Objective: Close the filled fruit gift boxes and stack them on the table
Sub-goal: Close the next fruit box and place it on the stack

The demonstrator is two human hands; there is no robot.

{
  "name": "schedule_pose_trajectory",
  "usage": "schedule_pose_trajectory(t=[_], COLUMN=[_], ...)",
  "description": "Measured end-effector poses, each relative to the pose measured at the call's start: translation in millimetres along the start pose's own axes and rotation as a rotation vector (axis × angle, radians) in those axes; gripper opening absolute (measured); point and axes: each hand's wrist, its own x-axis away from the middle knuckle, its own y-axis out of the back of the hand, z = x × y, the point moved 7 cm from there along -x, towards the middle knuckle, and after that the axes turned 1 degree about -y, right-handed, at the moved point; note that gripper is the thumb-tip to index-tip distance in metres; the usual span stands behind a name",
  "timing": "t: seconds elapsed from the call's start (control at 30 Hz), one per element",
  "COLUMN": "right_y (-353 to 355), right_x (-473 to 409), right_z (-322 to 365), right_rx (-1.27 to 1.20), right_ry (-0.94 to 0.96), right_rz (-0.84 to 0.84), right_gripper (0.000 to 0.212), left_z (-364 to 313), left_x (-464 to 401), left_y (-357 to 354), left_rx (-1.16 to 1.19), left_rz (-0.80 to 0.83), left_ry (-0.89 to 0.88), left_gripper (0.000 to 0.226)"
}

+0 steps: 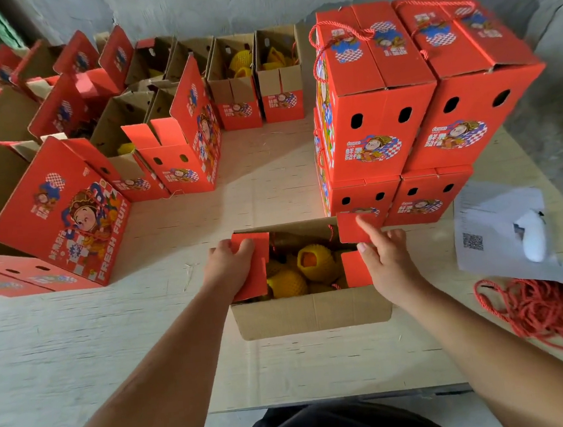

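We see a pale wooden table (78,336) that fills most of the view. On its far right stands a stack of closed red gift boxes (399,98), two on top of two, the upper ones with red rope handles. Across the far left sit rows of open red gift boxes (177,147), flaps up, some showing yellow-netted fruit inside.

Near the middle lies the open gift box (311,310) we are working on, its near brown flap folded outward toward us and its far flap standing up. Inside it we see fruit in yellow foam nets (315,261).

Our left hand (230,263) grips the box's left red side flap (251,268), fingers curled over its top edge. Our right hand (386,258) holds the right red side flap (354,230), index finger stretched along it and thumb against its inner edge.

At the near right lie a sheet of paper with a QR code (494,227), a tangle of red rope (540,312), and two white controllers (533,237) resting on them.
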Motion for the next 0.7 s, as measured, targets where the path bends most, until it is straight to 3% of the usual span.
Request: schedule_pose_trajectory(t=[0.13, 0.27, 0.33, 0.4, 0.47, 0.7], right_y=[-2.0, -0.1, -4.1, -9.1, -9.6, -3.4], right_x=[1.2, -14.7, -17.1, -15.4, -16.4, -22.5], right_z=[-0.8, 13.5, 24.2, 27.5, 24.0, 7.4], right_rx=[0.034, 0.188, 0.413, 0.489, 0.468, 0.075], right_ry=[0.056, -0.003, 0.030, 0.051, 0.042, -0.125], right_rz=[0.032, -0.057, -0.097, -0.090, -0.097, -0.112], right_gripper=[0.032, 0.022, 0.033, 0.054, 0.066, 0.067], left_z=[-13.5, -18.2, -21.0, -19.9, -18.1, -11.2], left_x=[1.8, -12.4, -11.6, -6.1, -2.8, -0.3], left_y=[-0.7, 3.8, 1.8, -1.2, -3.0, -5.0], left_rx=[-0.091, -0.049, -0.012, 0.008, 0.041, 0.177], left_rz=[-0.124, -0.030, -0.038, -0.077, -0.088, -0.038], left_ry=[-0.113, -0.101, -0.117, -0.135, -0.144, -0.108], left_gripper=[0.068, 0.047, 0.041, 0.040, 0.042, 0.057])
